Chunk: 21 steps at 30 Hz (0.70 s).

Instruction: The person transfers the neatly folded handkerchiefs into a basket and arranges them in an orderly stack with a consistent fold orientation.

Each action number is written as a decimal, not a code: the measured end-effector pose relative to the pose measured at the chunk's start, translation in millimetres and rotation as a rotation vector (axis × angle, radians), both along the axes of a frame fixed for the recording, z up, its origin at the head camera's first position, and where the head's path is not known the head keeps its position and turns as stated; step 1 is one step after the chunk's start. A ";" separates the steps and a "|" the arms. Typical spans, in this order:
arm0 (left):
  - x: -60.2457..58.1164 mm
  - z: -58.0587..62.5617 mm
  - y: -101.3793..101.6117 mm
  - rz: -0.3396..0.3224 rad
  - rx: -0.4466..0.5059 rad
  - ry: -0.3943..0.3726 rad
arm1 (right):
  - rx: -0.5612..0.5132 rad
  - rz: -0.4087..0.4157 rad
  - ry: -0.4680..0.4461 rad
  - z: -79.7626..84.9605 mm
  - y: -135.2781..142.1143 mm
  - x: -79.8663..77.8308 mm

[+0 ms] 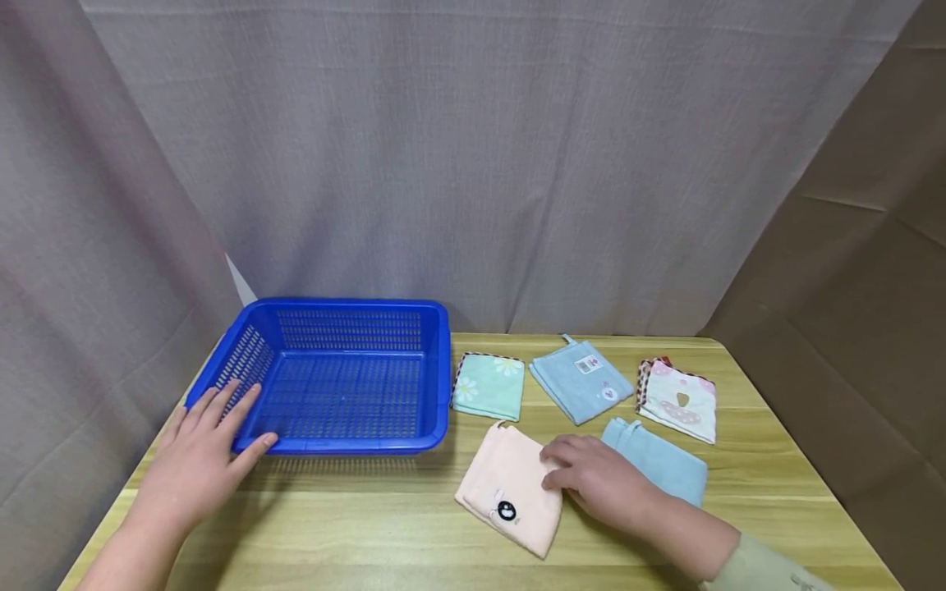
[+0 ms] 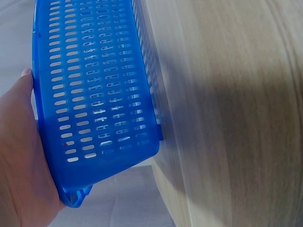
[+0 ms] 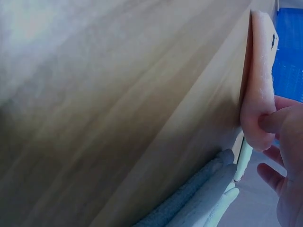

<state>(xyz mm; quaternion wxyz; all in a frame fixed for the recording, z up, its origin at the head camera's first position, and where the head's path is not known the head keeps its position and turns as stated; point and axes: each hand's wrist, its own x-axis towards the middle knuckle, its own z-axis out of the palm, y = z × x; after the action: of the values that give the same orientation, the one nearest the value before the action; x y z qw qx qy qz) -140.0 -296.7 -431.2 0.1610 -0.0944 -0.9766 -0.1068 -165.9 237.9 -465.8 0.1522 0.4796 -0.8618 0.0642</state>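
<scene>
A folded pink washcloth (image 1: 517, 484) with a black and white eye-like patch lies on the table, right of centre. My right hand (image 1: 599, 480) pinches its right edge. In the right wrist view, the thumb (image 3: 271, 124) presses into the side of the washcloth's fold (image 3: 259, 90), with a finger over the top. My left hand (image 1: 195, 460) rests with spread fingers on the near left corner of a blue plastic basket (image 1: 332, 446). In the left wrist view, that palm lies along the rim above the slotted basket wall (image 2: 94, 90). The basket holds nothing.
A mint flowered cloth (image 1: 491, 386), a blue cloth with a label (image 1: 580, 377) and a white and pink cloth (image 1: 678, 402) lie along the back. Another light blue cloth (image 1: 668, 468) sits partly under the right forearm. A grey curtain (image 1: 480, 164) closes the back.
</scene>
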 end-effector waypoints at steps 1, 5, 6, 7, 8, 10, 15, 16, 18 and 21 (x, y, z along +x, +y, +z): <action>-0.1 0.1 0.0 0.000 0.001 -0.001 | 0.005 -0.005 0.001 0.3 0.4 -0.8; -0.6 -0.5 -0.2 -0.003 -0.003 0.003 | 0.006 -0.018 0.002 0.9 0.6 -4.7; -0.6 -0.6 -0.3 -0.003 -0.003 0.004 | 0.005 -0.020 0.003 1.0 0.3 -5.7; -0.7 -0.6 -0.4 -0.003 -0.004 0.006 | 0.005 -0.023 0.003 0.9 0.1 -6.6; -0.8 -0.7 -0.4 -0.004 -0.005 0.007 | 0.005 -0.025 0.005 0.8 -0.2 -7.5; -0.8 -0.8 -0.4 -0.004 -0.007 0.007 | 0.008 -0.030 0.011 0.4 -0.4 -9.1; -0.6 -0.7 -0.3 -0.004 -0.009 0.005 | 0.009 -0.046 0.023 -0.3 -0.7 -13.1; -0.5 -0.6 -0.3 -0.003 -0.009 0.004 | 0.006 -0.051 0.025 -0.3 -0.6 -13.9; -0.5 -0.6 -0.4 -0.003 -0.008 0.004 | 0.005 -0.065 0.026 -0.9 -0.3 -15.9; -0.7 -0.9 -0.4 -0.003 -0.007 0.004 | 0.001 -0.080 0.022 -1.7 0.3 -19.0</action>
<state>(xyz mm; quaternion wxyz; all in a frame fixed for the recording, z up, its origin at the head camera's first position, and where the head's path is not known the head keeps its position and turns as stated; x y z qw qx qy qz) -140.6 -297.0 -432.1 0.1627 -0.0968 -0.9764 -0.1037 -184.8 238.2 -467.5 0.1639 0.4455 -0.8786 0.0522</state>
